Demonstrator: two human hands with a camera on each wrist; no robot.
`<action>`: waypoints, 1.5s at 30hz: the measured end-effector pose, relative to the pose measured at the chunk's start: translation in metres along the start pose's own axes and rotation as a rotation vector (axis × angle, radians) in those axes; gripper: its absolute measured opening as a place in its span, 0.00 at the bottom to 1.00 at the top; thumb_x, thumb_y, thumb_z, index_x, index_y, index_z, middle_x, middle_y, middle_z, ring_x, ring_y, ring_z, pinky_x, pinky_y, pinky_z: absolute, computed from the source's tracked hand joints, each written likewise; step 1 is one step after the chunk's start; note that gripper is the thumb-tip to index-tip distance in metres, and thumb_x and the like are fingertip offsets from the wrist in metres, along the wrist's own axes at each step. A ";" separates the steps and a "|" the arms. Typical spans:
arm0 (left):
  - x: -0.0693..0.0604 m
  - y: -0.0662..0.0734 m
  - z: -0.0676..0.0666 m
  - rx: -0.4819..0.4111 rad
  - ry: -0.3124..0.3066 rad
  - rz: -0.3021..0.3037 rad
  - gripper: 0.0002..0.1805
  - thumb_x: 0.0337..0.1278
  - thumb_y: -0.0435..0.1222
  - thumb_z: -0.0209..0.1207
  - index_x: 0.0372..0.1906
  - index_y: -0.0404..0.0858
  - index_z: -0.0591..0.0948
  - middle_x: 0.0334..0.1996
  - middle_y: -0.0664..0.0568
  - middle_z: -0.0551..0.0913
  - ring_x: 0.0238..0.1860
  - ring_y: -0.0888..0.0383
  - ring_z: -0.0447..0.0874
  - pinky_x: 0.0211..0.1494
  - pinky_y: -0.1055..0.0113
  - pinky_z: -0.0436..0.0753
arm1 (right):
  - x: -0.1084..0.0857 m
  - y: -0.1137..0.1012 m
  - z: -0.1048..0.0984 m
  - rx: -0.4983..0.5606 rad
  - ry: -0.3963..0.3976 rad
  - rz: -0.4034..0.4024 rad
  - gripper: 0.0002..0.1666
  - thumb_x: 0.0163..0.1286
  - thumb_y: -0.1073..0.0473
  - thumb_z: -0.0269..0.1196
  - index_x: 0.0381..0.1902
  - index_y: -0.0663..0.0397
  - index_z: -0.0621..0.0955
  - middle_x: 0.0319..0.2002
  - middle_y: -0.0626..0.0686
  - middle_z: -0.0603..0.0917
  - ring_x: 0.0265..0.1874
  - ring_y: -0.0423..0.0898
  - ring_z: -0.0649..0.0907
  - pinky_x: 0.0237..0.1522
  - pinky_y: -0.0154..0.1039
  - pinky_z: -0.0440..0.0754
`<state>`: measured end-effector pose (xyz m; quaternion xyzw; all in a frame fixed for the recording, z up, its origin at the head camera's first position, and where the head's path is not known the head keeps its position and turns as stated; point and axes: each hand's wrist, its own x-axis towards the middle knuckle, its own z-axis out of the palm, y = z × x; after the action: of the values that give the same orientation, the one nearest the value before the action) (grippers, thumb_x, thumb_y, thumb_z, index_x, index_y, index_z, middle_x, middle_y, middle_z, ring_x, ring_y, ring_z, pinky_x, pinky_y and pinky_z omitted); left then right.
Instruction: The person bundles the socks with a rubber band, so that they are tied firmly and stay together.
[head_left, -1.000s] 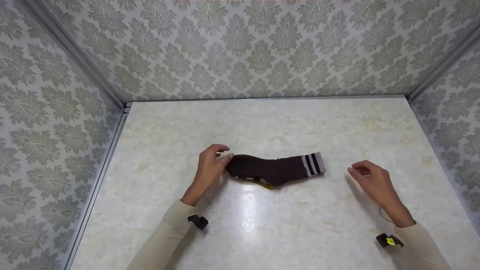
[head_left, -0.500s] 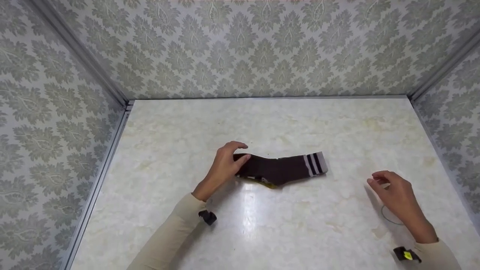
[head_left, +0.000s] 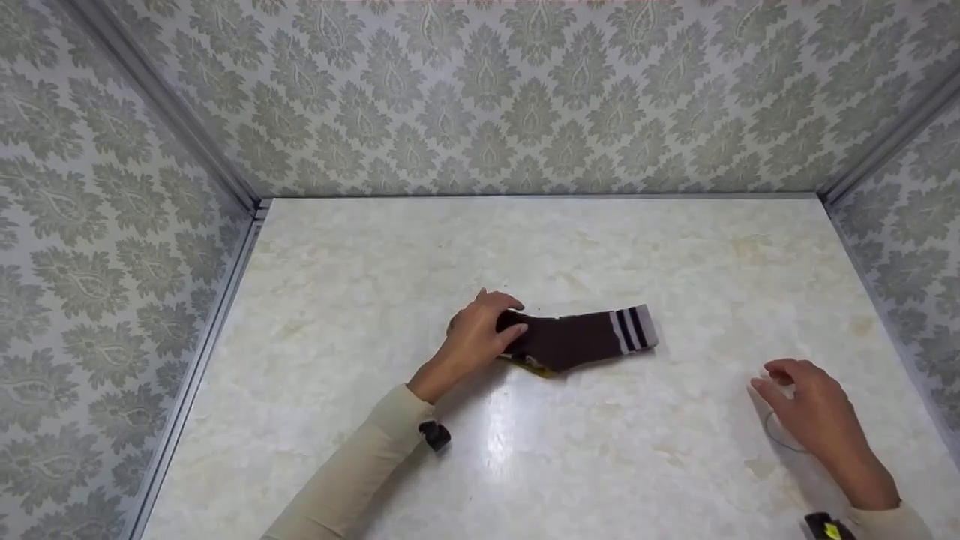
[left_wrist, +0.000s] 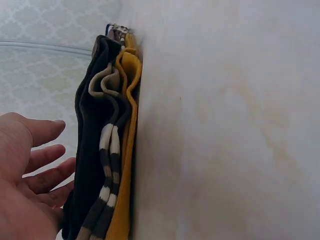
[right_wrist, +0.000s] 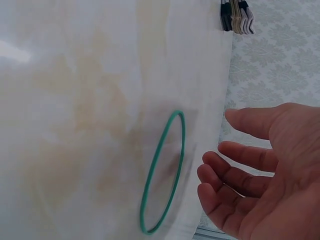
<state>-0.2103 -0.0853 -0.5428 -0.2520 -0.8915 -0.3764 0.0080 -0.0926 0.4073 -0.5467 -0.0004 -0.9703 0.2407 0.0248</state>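
A flat stack of socks (head_left: 574, 341) lies on the table, toes to the left and striped cuffs to the right. Its top sock is dark brown with pale and black bands. The left wrist view shows the layers from the side: a dark sock (left_wrist: 87, 145), a striped one folded in the middle, and a mustard sock (left_wrist: 129, 155) at the bottom. My left hand (head_left: 476, 330) rests over the toe end with loose fingers and hides that end. My right hand (head_left: 817, 412), loosely curled and holding nothing, hovers near a thin green rubber band (right_wrist: 183, 137) on the table.
The marbled table (head_left: 600, 465) meets patterned wall panels (head_left: 487, 97) at the back and sides. Grey metal edging (head_left: 202, 322) runs along the left. In the right wrist view, the sock cuffs (right_wrist: 237, 17) show at the top, well apart from the right hand.
My left hand has slid rightward over the toe end of the socks. My right hand has moved right and toward me, away from the cuffs. The stack has stayed nearly in place.
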 end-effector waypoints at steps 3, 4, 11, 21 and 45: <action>0.003 0.002 0.003 0.044 0.003 0.053 0.14 0.75 0.35 0.71 0.57 0.34 0.89 0.56 0.46 0.90 0.63 0.48 0.87 0.86 0.33 0.50 | 0.000 0.001 -0.001 -0.008 -0.047 0.027 0.24 0.80 0.54 0.70 0.57 0.73 0.85 0.48 0.67 0.87 0.46 0.67 0.86 0.44 0.62 0.83; 0.004 0.003 0.004 0.055 0.002 0.065 0.13 0.74 0.35 0.71 0.57 0.34 0.89 0.55 0.47 0.91 0.63 0.48 0.87 0.86 0.30 0.47 | 0.000 0.001 -0.002 -0.014 -0.060 0.034 0.24 0.80 0.54 0.70 0.57 0.73 0.84 0.48 0.68 0.87 0.47 0.67 0.85 0.45 0.64 0.83; 0.009 0.008 0.013 0.092 -0.035 0.110 0.13 0.75 0.36 0.70 0.58 0.35 0.89 0.57 0.46 0.91 0.66 0.48 0.86 0.85 0.29 0.50 | -0.002 0.004 -0.005 -0.022 -0.131 0.062 0.25 0.81 0.54 0.69 0.58 0.75 0.84 0.51 0.71 0.86 0.50 0.70 0.84 0.49 0.69 0.82; 0.010 0.013 0.026 0.055 -0.105 0.015 0.16 0.78 0.41 0.69 0.62 0.40 0.89 0.60 0.51 0.89 0.66 0.52 0.84 0.73 0.55 0.79 | -0.012 0.005 -0.008 -0.049 -0.217 0.097 0.24 0.77 0.51 0.72 0.53 0.70 0.86 0.47 0.64 0.85 0.48 0.66 0.84 0.47 0.66 0.83; 0.002 0.014 0.044 0.076 -0.061 -0.028 0.19 0.79 0.40 0.67 0.65 0.36 0.87 0.65 0.47 0.85 0.70 0.51 0.78 0.78 0.57 0.74 | -0.023 0.004 -0.010 -0.126 -0.429 0.262 0.14 0.79 0.59 0.58 0.41 0.67 0.84 0.34 0.54 0.84 0.33 0.50 0.82 0.37 0.54 0.82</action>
<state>-0.1979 -0.0467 -0.5642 -0.2502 -0.9085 -0.3343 -0.0152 -0.0689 0.4153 -0.5409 -0.0766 -0.9580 0.1757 -0.2132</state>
